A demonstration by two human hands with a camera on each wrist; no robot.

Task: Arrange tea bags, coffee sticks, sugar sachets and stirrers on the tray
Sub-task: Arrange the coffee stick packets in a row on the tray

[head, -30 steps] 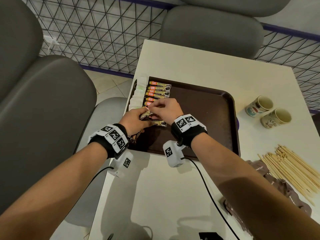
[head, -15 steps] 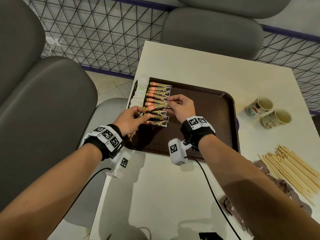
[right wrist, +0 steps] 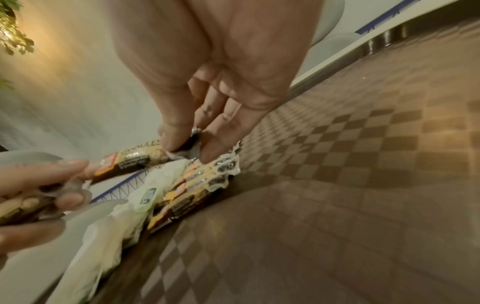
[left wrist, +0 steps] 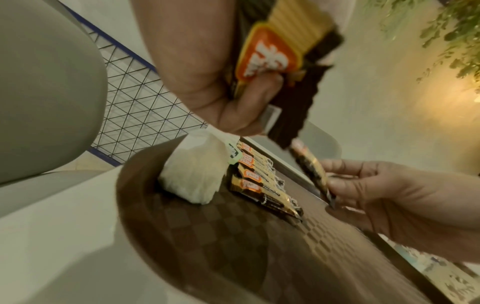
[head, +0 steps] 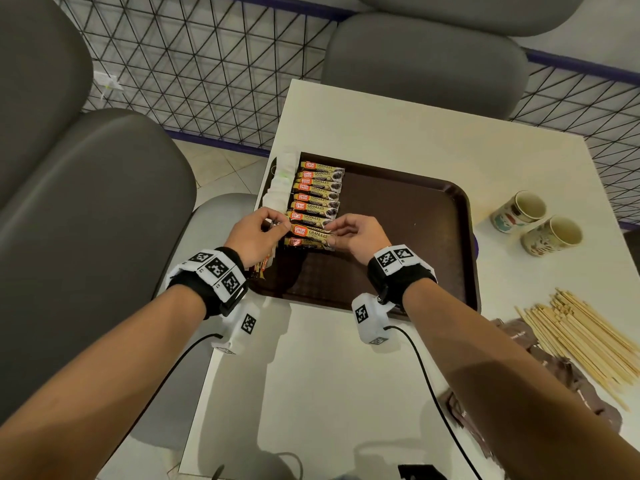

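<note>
One coffee stick (head: 311, 230) is pinched at its right end between thumb and fingers of the right hand (head: 360, 237) above the brown tray (head: 408, 216). Its other end is met by the left hand (head: 254, 237), which grips a bundle of spare coffee sticks (left wrist: 280, 51). A row of sticks (head: 317, 188) lies beside white tea bags (head: 282, 183) along the tray's left edge.

The right hand (right wrist: 207, 67) pinches one end of a coffee stick (right wrist: 137, 158) with its thumb and fingers. The left hand (right wrist: 33, 191) grips the stick's other end and holds more sticks. Under the stick, a row of coffee sticks (right wrist: 197, 185) lies on the brown checkered tray (right wrist: 337, 185), with white tea bags (right wrist: 109, 226) just beside the row.
</note>
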